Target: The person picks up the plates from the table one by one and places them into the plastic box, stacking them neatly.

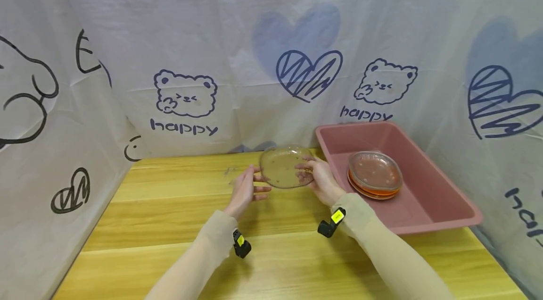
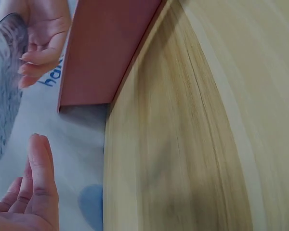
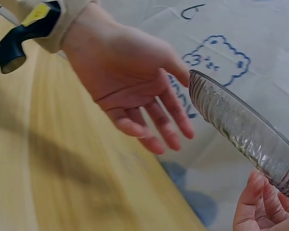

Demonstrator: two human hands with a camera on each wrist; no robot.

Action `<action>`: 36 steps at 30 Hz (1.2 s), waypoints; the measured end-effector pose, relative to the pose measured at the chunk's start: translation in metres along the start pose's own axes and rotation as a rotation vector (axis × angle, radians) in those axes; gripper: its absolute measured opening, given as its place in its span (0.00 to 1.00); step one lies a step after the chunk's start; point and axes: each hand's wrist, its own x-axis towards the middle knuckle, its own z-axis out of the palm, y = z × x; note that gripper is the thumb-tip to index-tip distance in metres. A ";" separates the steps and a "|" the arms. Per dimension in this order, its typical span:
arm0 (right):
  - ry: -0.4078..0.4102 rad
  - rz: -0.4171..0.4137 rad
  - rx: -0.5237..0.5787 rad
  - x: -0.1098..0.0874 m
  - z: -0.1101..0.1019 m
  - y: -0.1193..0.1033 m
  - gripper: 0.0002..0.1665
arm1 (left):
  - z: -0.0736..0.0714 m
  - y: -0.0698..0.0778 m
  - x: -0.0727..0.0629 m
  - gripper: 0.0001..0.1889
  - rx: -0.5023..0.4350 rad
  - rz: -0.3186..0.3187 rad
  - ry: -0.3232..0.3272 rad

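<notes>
A clear glass plate (image 1: 282, 168) with a ribbed side is held above the table, tilted up. My right hand (image 1: 324, 179) grips its right side, with fingers under it in the right wrist view. At the plate's left edge is my left hand (image 1: 246, 189), fingers extended and spread; in the right wrist view the left hand (image 3: 135, 82) has its thumb side by the rim, and whether it touches is unclear. The left wrist view catches only part of the plate (image 2: 5, 91), beside my right hand (image 2: 45, 33).
A pink rectangular basin (image 1: 428, 187) stands on the right of the wooden table (image 1: 169, 224). Inside it sits a stack of plates (image 1: 375, 172), clear on top and orange beneath. A printed white cloth (image 1: 237, 54) hangs behind and along both sides.
</notes>
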 end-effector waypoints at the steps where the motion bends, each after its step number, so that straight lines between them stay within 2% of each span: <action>1: 0.005 -0.010 -0.005 0.000 -0.003 -0.004 0.23 | 0.003 0.000 0.000 0.29 0.004 0.010 -0.005; 5: 0.034 -0.040 -0.013 0.000 -0.017 -0.021 0.26 | 0.014 0.002 0.000 0.27 0.049 0.063 -0.042; 8: 0.047 -0.047 0.020 0.000 -0.029 -0.033 0.23 | 0.024 0.004 -0.002 0.25 0.111 0.119 -0.063; 12: 0.057 -0.058 0.071 0.000 -0.049 -0.046 0.17 | 0.040 0.008 -0.004 0.24 0.205 0.221 -0.086; 17: 0.063 -0.080 0.049 -0.002 -0.077 -0.058 0.22 | 0.061 0.013 -0.007 0.23 0.339 0.332 -0.128; 21: 0.068 -0.098 0.054 -0.004 -0.100 -0.064 0.20 | 0.079 0.019 -0.011 0.21 0.456 0.443 -0.161; 24: 0.084 -0.106 0.053 -0.003 -0.118 -0.069 0.17 | 0.094 0.021 -0.015 0.22 0.590 0.536 -0.197; 29: 0.118 -0.093 0.047 0.000 -0.149 -0.069 0.18 | 0.115 0.020 -0.022 0.22 0.881 0.694 -0.302; 33: 0.142 -0.074 0.066 0.001 -0.169 -0.064 0.20 | 0.129 0.017 -0.026 0.22 1.042 0.795 -0.381; 36: 0.154 -0.073 0.079 0.001 -0.180 -0.060 0.23 | 0.136 0.014 -0.028 0.22 1.119 0.835 -0.422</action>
